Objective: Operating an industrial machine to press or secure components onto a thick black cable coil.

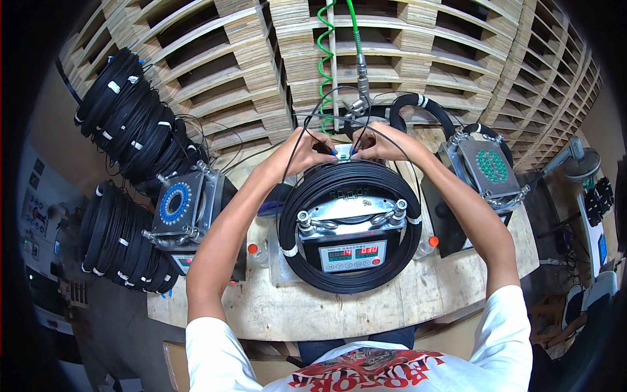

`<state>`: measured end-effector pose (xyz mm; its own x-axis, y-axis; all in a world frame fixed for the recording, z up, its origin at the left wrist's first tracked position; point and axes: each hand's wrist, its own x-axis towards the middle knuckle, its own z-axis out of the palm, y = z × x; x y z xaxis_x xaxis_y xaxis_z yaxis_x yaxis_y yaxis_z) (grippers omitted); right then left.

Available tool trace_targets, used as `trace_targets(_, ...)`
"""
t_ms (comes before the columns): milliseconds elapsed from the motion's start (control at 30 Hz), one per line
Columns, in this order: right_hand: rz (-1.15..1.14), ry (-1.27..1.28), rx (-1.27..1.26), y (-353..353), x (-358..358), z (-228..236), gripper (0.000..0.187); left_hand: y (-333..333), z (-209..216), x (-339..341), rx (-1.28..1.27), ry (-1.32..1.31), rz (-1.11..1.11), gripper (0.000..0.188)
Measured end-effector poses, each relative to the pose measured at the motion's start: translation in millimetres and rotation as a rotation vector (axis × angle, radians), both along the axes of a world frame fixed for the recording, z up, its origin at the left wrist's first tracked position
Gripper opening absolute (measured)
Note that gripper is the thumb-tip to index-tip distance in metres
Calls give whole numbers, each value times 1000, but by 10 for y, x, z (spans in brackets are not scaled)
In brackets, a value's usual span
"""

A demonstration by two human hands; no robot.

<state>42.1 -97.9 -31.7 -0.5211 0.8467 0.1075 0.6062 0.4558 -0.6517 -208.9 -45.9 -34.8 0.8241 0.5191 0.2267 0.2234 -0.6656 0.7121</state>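
My left hand (316, 151) is pinched on a small blue-tipped cable end (334, 151), beside a small metal fixture with green parts (343, 155). Opposite it, my right hand (371, 142) pinches a second blue-tipped cable end (353, 151), its fingertips close to the same fixture. Thin black cable loops up from between the hands. Below them a large coil of black cable (302, 266), bound with white tape, hangs around a metal-topped machine (349, 219) with a lit red digital display (356, 251). Whether the tips sit inside the fixture is too small to tell.
A press with a ring of blue connectors (175, 202) stands left, one with green connectors (492, 166) right. Stacked black cable coils (121, 238) crowd the far left. Two red-capped bottles (258, 255) flank the machine on the wooden table (287, 313). Pallets (222, 65) rise behind.
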Motion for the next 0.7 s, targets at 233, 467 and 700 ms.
trace_targets(233,-7,29,-22,-13,7,-25,21,-29,64,20,82,39,41,22)
trace_targets(467,7,55,-25,24,20,-68,22,22,-25,21,144,3,-38,20)
trace_targets(700,25,21,-172,47,59,106,18,98,26,-14,311,113,-54,26)
